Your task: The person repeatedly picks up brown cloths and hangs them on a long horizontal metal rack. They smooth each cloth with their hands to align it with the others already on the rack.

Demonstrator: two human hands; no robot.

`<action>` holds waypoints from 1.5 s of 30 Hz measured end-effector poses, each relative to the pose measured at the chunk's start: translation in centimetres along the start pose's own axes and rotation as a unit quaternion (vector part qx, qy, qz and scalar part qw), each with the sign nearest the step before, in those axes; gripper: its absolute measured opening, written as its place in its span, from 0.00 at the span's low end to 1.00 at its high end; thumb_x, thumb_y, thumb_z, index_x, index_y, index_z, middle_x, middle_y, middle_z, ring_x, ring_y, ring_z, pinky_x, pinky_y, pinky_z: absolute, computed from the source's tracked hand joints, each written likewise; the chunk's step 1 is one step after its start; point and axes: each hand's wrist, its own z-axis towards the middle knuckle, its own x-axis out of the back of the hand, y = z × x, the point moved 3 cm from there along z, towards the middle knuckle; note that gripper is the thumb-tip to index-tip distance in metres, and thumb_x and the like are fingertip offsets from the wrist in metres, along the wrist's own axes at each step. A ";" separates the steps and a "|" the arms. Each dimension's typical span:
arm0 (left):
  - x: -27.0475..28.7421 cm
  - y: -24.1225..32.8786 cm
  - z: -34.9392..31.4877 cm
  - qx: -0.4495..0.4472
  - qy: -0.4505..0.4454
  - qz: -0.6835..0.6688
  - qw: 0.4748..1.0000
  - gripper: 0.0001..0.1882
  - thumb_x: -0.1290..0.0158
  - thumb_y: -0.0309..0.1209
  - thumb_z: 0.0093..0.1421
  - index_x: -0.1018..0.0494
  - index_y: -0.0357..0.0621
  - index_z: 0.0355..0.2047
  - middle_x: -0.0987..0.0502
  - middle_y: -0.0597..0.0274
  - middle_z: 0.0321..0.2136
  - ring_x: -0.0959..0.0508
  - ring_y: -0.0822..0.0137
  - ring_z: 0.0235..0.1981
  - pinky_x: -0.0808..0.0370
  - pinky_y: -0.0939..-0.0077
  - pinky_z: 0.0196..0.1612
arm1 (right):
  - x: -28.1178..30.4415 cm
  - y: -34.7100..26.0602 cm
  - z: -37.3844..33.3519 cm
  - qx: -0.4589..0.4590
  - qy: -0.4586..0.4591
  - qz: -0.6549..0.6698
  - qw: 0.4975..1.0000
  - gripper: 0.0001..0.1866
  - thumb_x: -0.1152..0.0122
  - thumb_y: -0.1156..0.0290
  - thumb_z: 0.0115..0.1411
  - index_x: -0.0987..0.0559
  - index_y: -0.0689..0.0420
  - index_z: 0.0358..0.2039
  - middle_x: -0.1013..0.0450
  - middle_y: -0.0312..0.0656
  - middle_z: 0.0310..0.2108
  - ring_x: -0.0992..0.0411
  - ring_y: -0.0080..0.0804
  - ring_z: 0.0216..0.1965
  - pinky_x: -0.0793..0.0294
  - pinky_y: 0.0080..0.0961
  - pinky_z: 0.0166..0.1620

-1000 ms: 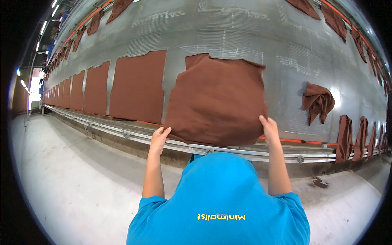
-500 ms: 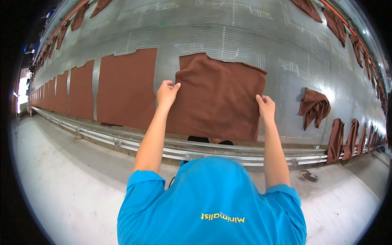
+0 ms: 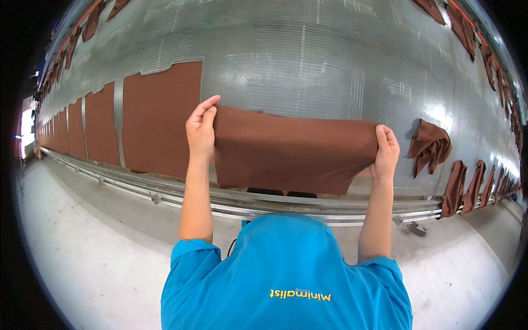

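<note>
A brown fabric panel [image 3: 291,148] is stretched between my two hands, its upper edge pulled nearly straight and the rest hanging toward me over the table's near side. My left hand [image 3: 202,127] pinches its upper left corner, index finger pointing out. At the upper right corner, my right hand [image 3: 386,147] grips the cloth between thumb and fingers. Just left of my left hand, a flat brown panel [image 3: 162,115] lies smooth on the grey table [image 3: 280,66]. A crumpled brown piece [image 3: 430,144] rests on the table beyond my right hand.
More flat brown panels [image 3: 102,125] run in a row to the left. Folded brown pieces [image 3: 452,190] hang over the near metal rail [image 3: 247,213] at right. Others hang along the far orange-edged rail [image 3: 481,36]. White outlines mark the table surface.
Both hands have raised and spread the panel's upper edge, so it is now taut instead of rumpled on the table. My left hand moved left and up; my right hand moved right.
</note>
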 end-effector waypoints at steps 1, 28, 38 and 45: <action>-0.2 1.0 0.3 -0.029 0.009 -0.004 1.000 0.15 0.51 0.22 0.71 0.21 0.34 0.55 0.19 0.67 0.42 0.25 0.82 0.38 0.27 0.86 0.44 | -0.6 -0.6 0.3 0.016 0.001 0.006 1.000 0.10 0.40 0.68 0.73 0.21 0.63 0.46 0.20 0.40 0.41 0.22 0.24 0.39 0.20 0.21 0.43; -0.5 -7.9 4.6 -0.024 0.059 0.058 0.996 0.17 0.49 0.26 0.71 0.21 0.38 0.58 0.19 0.74 0.45 0.33 0.87 0.31 0.34 0.90 0.36 | -1.7 5.8 6.6 0.012 0.033 -0.033 0.999 0.12 0.40 0.69 0.72 0.20 0.66 0.47 0.20 0.40 0.42 0.24 0.22 0.43 0.23 0.22 0.48; -0.2 -9.1 4.4 -0.015 0.057 0.078 0.995 0.17 0.48 0.27 0.71 0.21 0.37 0.57 0.18 0.61 0.54 0.23 0.73 0.54 0.29 0.79 0.59 | -0.4 8.0 6.8 0.007 0.030 -0.056 0.998 0.13 0.38 0.68 0.72 0.20 0.66 0.48 0.20 0.38 0.42 0.25 0.21 0.43 0.25 0.21 0.48; -0.3 -9.4 3.7 -0.006 0.068 0.114 0.991 0.17 0.47 0.26 0.70 0.21 0.37 0.57 0.19 0.59 0.54 0.22 0.71 0.54 0.28 0.76 0.59 | -0.5 8.2 7.0 -0.017 0.045 -0.049 0.998 0.15 0.36 0.67 0.70 0.19 0.66 0.49 0.20 0.36 0.42 0.25 0.20 0.44 0.26 0.20 0.50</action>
